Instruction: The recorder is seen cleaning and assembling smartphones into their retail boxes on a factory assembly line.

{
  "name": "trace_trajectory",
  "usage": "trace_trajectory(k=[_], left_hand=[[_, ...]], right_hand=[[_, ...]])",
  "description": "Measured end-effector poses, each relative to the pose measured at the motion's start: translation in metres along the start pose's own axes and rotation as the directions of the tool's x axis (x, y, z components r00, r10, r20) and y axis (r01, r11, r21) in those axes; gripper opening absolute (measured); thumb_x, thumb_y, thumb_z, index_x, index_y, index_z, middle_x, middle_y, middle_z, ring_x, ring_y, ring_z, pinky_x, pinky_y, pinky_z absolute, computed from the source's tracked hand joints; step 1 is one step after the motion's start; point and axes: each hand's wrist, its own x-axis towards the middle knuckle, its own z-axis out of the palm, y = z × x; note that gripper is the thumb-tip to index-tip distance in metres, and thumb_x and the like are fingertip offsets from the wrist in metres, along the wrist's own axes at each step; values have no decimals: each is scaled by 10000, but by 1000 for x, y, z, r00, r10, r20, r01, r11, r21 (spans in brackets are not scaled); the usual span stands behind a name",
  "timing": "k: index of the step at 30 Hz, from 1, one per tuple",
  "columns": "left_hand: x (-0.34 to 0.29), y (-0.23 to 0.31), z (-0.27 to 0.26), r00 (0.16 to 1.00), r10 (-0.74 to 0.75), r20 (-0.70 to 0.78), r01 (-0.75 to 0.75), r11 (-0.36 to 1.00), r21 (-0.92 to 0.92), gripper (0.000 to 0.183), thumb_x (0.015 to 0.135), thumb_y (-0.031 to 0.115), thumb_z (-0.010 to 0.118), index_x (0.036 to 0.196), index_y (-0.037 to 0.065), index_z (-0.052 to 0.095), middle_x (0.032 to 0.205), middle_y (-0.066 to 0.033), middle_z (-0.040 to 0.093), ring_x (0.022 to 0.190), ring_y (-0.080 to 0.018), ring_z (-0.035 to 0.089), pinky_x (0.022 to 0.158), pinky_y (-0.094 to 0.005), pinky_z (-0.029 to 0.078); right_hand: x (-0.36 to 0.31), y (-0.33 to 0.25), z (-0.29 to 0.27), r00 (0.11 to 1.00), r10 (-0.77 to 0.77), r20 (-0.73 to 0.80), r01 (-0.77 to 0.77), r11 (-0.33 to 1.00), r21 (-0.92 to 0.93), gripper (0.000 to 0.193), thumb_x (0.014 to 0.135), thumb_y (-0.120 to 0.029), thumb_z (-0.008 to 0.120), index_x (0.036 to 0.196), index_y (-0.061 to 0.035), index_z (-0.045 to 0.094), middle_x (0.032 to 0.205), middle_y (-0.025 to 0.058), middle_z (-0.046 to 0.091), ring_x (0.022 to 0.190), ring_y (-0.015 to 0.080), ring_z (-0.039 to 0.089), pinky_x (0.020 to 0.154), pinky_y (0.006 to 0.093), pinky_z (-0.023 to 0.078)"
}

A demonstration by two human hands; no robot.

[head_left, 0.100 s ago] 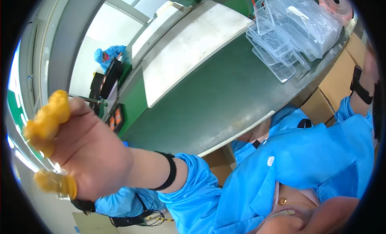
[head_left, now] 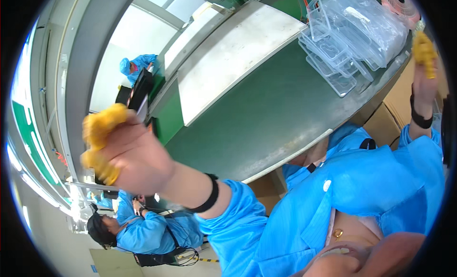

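My left hand is raised at the left, beyond the near end of the green worktable. Yellow finger covers sit on its fingertips and thumb. The fingers bend loosely, slightly blurred, with the palm showing and no object seen in them. A black band circles that wrist. On the far right my right hand is lifted close to the rim of the picture. Its fingers, in yellow covers too, point upward, apparently holding nothing. Another black band wraps this wrist.
Clear plastic trays and a clear plastic bag lie on the table's right end, near a pink fan. A white board covers part of the tabletop. Cardboard boxes stand below. A co-worker sits at lower left.
My left hand has shifted right, its fingers and thumb drawing closer together. My right hand has come further into view, showing its yellow finger covers. The whole view has swung slightly, revealing more of the co-worker.
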Motion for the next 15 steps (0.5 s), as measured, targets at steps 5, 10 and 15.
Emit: trace_trajectory(k=[5, 10, 15], left_hand=[[-13, -26, 23, 978, -75, 193, 69, 997, 35, 457, 833, 389, 481, 1086, 10, 519, 1026, -121, 560, 989, -259, 523, 845, -374, 409], [6, -40, 65, 927, 366, -79, -277, 814, 511, 669, 673, 349, 610, 1193, 17, 350, 1168, -193, 396, 1099, -327, 397, 941, -419, 308], [16, -52, -21, 996, 65, 55, -59, 992, -112, 521, 688, 168, 610, 1118, -60, 424, 1053, -178, 472, 1013, -290, 465, 900, -379, 339]], right_hand=[[-44, -71, 80, 926, -98, 365, -56, 920, 389, 295, 862, -138, 485, 1125, -5, 492, 1091, 42, 528, 900, 81, 484, 814, 207, 352], [-54, -73, 85, 856, 70, 512, -133, 987, 87, 314, 864, -175, 491, 1123, 1, 491, 986, 14, 543, 760, 40, 444, 690, 173, 342], [-4, -53, 50, 906, 271, 324, -399, 804, 442, 381, 882, -217, 453, 1175, 28, 440, 753, -47, 410, 662, 48, 359, 615, 172, 312]])
